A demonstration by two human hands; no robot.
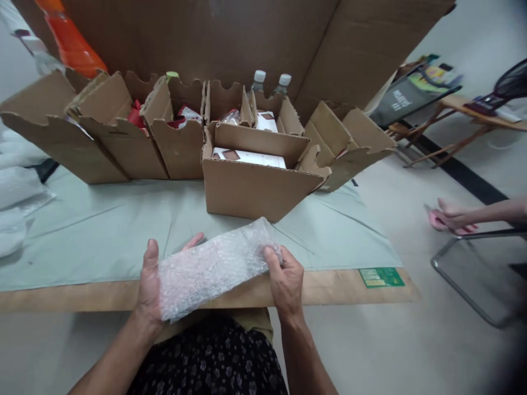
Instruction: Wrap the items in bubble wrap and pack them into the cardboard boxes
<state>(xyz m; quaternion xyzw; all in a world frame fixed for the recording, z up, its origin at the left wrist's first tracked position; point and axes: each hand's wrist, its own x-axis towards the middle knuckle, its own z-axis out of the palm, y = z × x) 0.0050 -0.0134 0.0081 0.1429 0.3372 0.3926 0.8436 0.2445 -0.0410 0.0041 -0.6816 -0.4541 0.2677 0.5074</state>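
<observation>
Above the table's front edge is a clear bubble wrap bag [218, 269], long and tilted up to the right. My right hand [287, 280] pinches its right end between thumb and fingers. At its left end, my left hand [150, 282] is open beneath and behind it, thumb sticking up apart from the wrap. A fingertip shows past the bag's upper edge; the other left fingers are mostly behind it, a pinkish tone coming through. Just beyond stands a cardboard bin [259, 189] with a white box [249, 158] inside.
A row of cardboard bins [119, 148] holding red packets and boxes lines the table's back. An orange bottle [72, 41] and white-capped bottles [283, 83] stand behind them. Clear plastic bags [16, 197] lie at left, a green card [381, 277] at right. Another person's foot [450, 216] shows beside a chair.
</observation>
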